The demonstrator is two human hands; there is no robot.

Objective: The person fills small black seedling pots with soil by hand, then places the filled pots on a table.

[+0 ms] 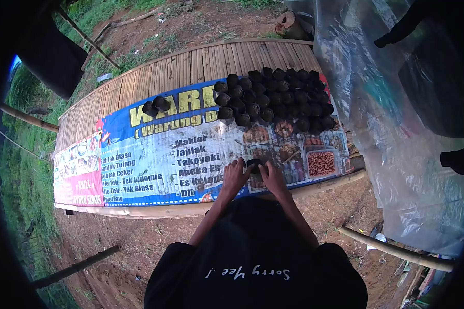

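Note:
Close to the front edge of the bamboo table, my left hand and my right hand are closed on opposite sides of a small black seedling bag. What is inside the bag is too dark to tell. Just right of my right hand sits a clear plastic box of reddish-brown seeds, which look like peanuts. Beyond my hands, many similar black seedling bags stand packed in rows at the back right.
A printed banner covers most of the bamboo slat table. Two black bags stand apart on the left. Clear plastic sheeting hangs along the right side. Bamboo poles cross near the ground.

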